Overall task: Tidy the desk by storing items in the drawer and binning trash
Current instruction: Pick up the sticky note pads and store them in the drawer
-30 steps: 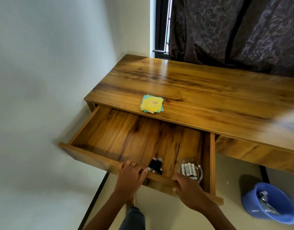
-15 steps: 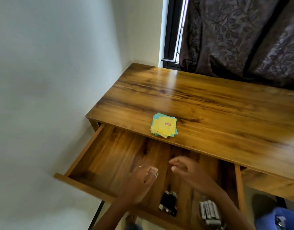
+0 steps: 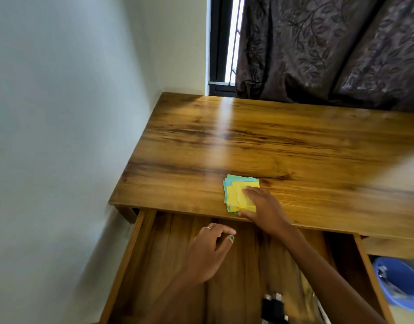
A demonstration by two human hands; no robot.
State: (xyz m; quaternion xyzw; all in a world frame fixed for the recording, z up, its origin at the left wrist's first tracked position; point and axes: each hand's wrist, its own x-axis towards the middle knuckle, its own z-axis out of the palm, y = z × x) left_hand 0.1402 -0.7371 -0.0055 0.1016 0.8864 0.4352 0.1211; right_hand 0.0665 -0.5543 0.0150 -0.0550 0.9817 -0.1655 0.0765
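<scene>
A stack of yellow, green and blue sticky notes [image 3: 236, 192] lies on the wooden desk [image 3: 271, 141] near its front edge. My right hand [image 3: 264, 206] reaches over the open drawer [image 3: 135, 249] and grips the stack's right side, fingers on top and thumb at the near edge. Over the drawer's middle hovers my left hand [image 3: 208, 251], fingers loosely curled and holding nothing. Small black items [image 3: 274, 305] lie in the drawer near its front; my right forearm hides what is beside them.
A blue bin [image 3: 398, 286] with trash in it stands on the floor at the lower right, beside the drawer. A white wall [image 3: 61, 136] runs along the desk's left side. A dark patterned curtain [image 3: 330, 47] hangs behind the desk.
Both hands left the drawer's front edge. My right hand moved forward onto the sticky notes; my left hand rose over the drawer. The camera came closer to the desk.
</scene>
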